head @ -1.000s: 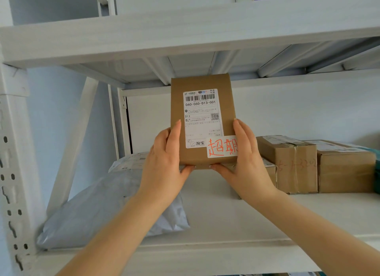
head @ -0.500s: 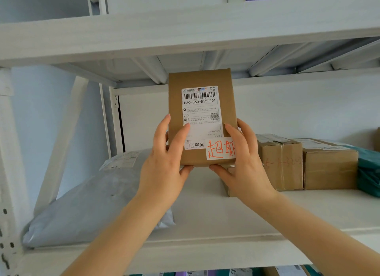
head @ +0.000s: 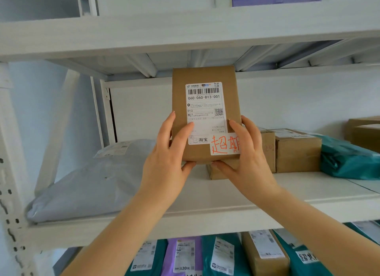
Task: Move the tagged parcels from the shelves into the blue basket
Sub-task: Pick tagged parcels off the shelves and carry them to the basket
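A flat brown cardboard parcel [head: 178, 102] stands upright in front of the middle shelf [head: 205, 216], held between both hands. It carries a white shipping label and a white tag [head: 224, 145] with orange handwriting at its lower right. My left hand [head: 166, 162] grips its lower left edge, thumb under the bottom. My right hand [head: 246, 158] grips the lower right edge and partly covers the tag. The blue basket is out of view.
On the same shelf lie a grey poly mailer [head: 88, 185] at left, brown boxes [head: 296, 150] and a teal bag [head: 349, 160] at right. The shelf below holds teal, purple and brown parcels [head: 185, 255]. A white upright post [head: 12, 172] bounds the left side.
The view has dropped and shifted slightly, revealing the lower shelf's parcels. Both hands have slid a little higher on the parcel, which stays upright in the same place.
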